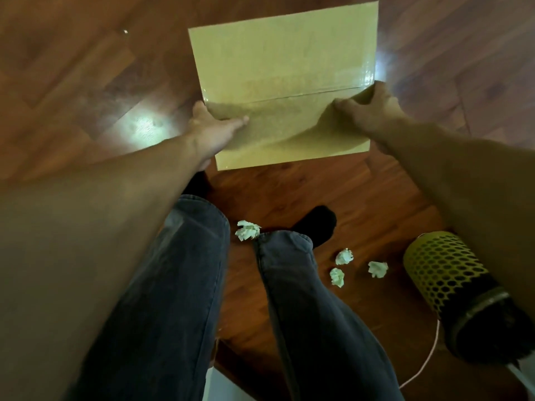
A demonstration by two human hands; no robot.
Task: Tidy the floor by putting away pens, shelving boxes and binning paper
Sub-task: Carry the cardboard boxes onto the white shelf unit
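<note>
A closed tan cardboard box (283,68) with taped seams is held above the wooden floor in front of me. My left hand (212,127) grips its left side, thumb lying across the top face. My right hand (367,111) grips the right side, fingers curled over the edge. Several crumpled white paper balls lie on the floor by my feet: one (247,230) between my legs, others (344,256) (337,276) (377,269) to the right. A yellow mesh bin (443,267) with a dark rim lies on its side at the lower right.
My legs in dark jeans and black socks (317,222) stand on the wooden floor (86,82). A thin pale cable (425,363) runs along the floor near the bin. A white edge (220,386) shows at the bottom.
</note>
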